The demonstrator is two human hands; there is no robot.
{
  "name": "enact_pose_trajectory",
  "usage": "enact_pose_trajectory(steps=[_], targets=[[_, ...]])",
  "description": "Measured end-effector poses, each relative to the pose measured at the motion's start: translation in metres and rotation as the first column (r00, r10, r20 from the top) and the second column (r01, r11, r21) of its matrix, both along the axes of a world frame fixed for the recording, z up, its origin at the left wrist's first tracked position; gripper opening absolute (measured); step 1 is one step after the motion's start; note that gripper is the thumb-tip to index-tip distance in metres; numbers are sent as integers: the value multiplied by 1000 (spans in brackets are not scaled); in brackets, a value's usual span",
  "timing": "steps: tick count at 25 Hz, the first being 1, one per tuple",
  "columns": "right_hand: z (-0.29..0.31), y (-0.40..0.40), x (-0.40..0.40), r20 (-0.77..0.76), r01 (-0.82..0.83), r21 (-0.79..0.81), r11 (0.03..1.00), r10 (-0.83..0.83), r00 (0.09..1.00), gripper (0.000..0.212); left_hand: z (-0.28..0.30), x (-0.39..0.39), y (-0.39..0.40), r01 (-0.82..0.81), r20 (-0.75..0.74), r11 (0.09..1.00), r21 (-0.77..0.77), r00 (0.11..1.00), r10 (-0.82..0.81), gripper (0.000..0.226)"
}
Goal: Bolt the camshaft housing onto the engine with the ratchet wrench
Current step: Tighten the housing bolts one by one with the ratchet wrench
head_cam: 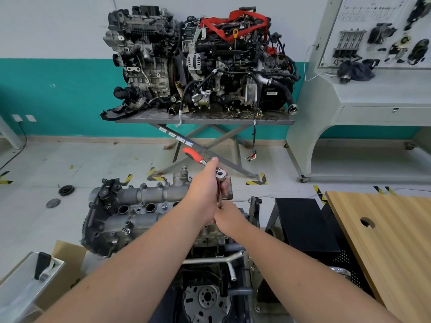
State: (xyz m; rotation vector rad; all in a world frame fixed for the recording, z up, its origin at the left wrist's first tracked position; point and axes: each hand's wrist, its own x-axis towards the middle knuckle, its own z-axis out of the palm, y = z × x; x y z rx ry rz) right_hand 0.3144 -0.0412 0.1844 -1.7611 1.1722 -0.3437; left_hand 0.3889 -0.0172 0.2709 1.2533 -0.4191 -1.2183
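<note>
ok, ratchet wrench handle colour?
Orange-red grip on the ratchet wrench, metal head; clearest in the head view.

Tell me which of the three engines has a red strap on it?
The right-hand engine on the grey metal stand by the wall: a red strap lies over its top. Its left neighbour and the near engine have none.

Both hands at ratchet wrench [202,161] head above camshaft housing [149,194]; left hand [205,185] grips wrench, right hand [229,215] below.

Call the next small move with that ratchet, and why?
Probably swing the orange-handled ratchet wrench through one stroke. The left hand grips it by the head, the right hand steadies the extension below, and it stands over the grey cast-metal camshaft housing.
</note>
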Motion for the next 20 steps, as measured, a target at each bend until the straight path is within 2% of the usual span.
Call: enact_pose_trajectory(steps=[2,4,7,11,15,20], targets=[[2,-5,-9,-235,-138,-227,964,84,968,35,2,1,2,27,8,1000,6,1000,-27,43],[5,-8,-16,-398,-281,-263,923,162,903,36,5,0,4,58,29,998,9,998,-58,46],[5,-8,-17,-427,-336,-213,918,222,877,37,8,-1,5,91,55,996,21,994,-92,47],[3,-5,-15,-478,-366,-294,883,196,856,40,9,-2,6,73,78,997,28,994,-75,48],[2,-5,-15,-491,-395,-340,853,198,849,34,5,0,6,71,57,997,-23,996,-69,51],[0,-4,-16,-452,-362,-366,857,176,874,36,2,2,5,83,33,995,-52,996,-82,49]])
